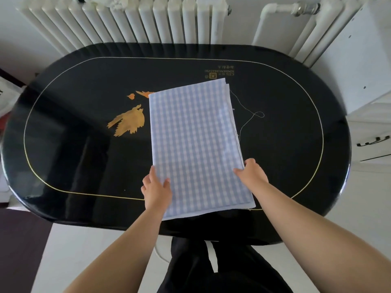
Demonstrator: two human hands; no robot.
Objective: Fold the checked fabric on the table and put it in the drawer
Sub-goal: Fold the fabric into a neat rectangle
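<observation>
A blue and white checked fabric [195, 144] lies folded into a long layered rectangle on the black oval table [74, 144], running from the middle to the near edge. My left hand [155, 189] pinches its left edge near the front, thumb on top and fingers underneath. My right hand [252, 173] pinches the right edge, thumb on top as well. A loose thread [250, 115] trails from the fabric's right side onto the table.
A white radiator [131, 20] stands behind the table. White drawers with a dark handle [373, 140] sit at the right, with a white cabinet panel [359, 66] above. The tabletop bears a gold bird picture [129, 121] left of the fabric.
</observation>
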